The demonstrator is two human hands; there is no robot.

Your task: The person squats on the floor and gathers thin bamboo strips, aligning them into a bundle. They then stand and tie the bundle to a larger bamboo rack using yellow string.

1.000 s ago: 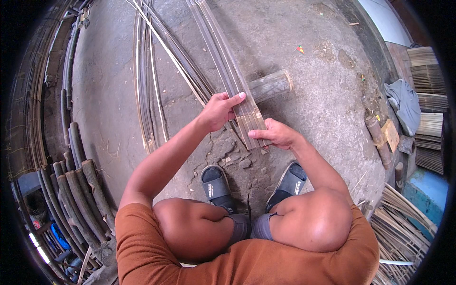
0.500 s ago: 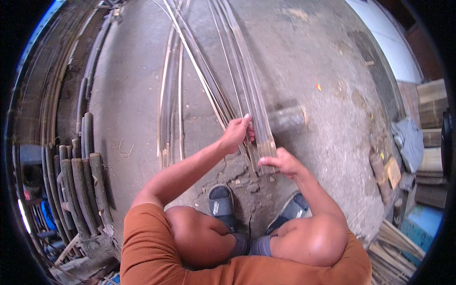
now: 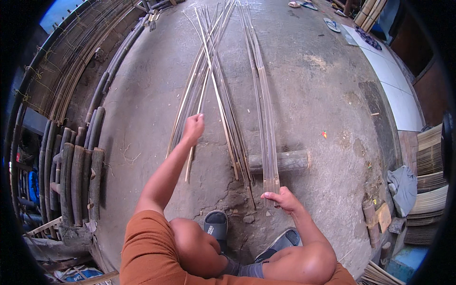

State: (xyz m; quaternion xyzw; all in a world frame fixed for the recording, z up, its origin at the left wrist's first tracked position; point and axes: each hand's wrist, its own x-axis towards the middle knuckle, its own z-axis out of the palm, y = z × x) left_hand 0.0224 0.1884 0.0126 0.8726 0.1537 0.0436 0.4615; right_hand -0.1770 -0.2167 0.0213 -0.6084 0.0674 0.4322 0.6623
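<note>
My right hand [image 3: 284, 198] is closed round the near end of a flat bundle of long bamboo strips [image 3: 271, 166], thumb on top. That bundle runs away from me and rests across a short log [image 3: 297, 161]. My left hand [image 3: 194, 128] is closed, held over the left group of bamboo strips [image 3: 186, 111]; the fingers are partly hidden, and I cannot make out whether a strip is in them. Between my hands lies a middle bundle of strips [image 3: 227, 109], crossing the left group farther off.
Upright cut poles [image 3: 78, 185] and long stacked poles [image 3: 61, 90] line the left side. At right are a grey cloth [image 3: 403, 190], stacked slats [image 3: 430, 199] and a wood block [image 3: 384, 216]. My sandalled feet stand on the cracked concrete floor [image 3: 327, 166]. Loose sandals [image 3: 331, 25] lie far right.
My left hand has moved left, from beside the strips near my right hand to over the left group. My right hand keeps its hold. The view has tilted farther ahead.
</note>
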